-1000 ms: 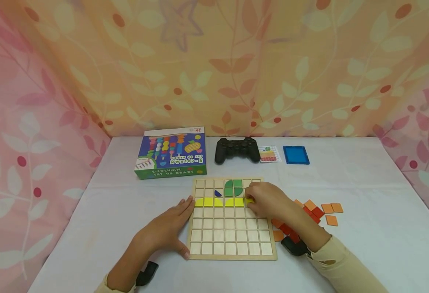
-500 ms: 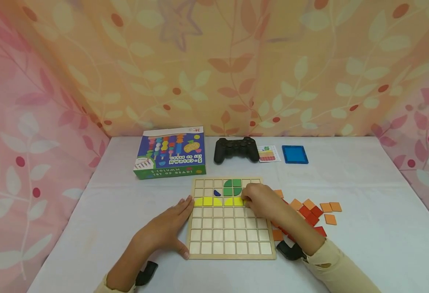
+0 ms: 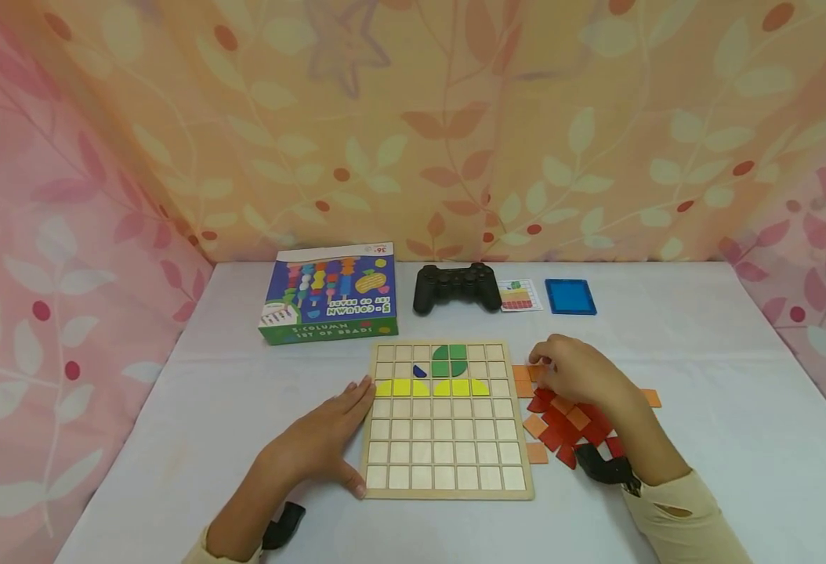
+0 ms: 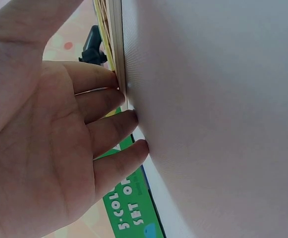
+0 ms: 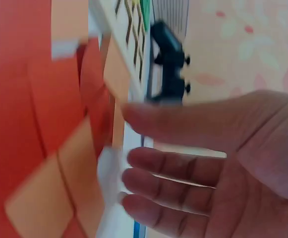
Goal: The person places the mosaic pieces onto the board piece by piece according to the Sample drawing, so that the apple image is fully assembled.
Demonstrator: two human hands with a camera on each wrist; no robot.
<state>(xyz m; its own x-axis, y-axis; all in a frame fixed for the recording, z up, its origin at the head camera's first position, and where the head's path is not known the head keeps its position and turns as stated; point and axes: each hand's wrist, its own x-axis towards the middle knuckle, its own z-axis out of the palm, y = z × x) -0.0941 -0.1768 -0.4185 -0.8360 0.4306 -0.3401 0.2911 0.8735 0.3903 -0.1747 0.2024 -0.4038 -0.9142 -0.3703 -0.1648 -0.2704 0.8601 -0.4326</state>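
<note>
A wooden grid board (image 3: 448,495) lies in front of me, with yellow pieces (image 3: 401,388), green pieces (image 3: 458,352) and one dark blue piece (image 3: 419,371) in its upper cells. Against its left edge rests my left hand (image 3: 321,439), thumb and fingers spread; the left wrist view shows the fingertips (image 4: 134,116) right at the board's side. Right of the board, my right hand (image 3: 582,372) is over the pile of orange and red pieces. Its fingertips reach an orange tile (image 3: 536,373). In the right wrist view the fingers (image 5: 153,163) are loosely bent, with the thumb tip beside orange tiles (image 5: 115,69).
Behind the board stand a colourful bead-set box (image 3: 328,294), a black game controller (image 3: 458,288), a small pattern card (image 3: 520,296) and a blue square tray (image 3: 570,297). Red tiles (image 3: 561,429) spread beside the board's right edge. A patterned curtain closes off the back.
My right hand has left the yellow row and moved right to the pile. A yellow rounded piece now shows in the cell where its fingers were. The left hand stays put.
</note>
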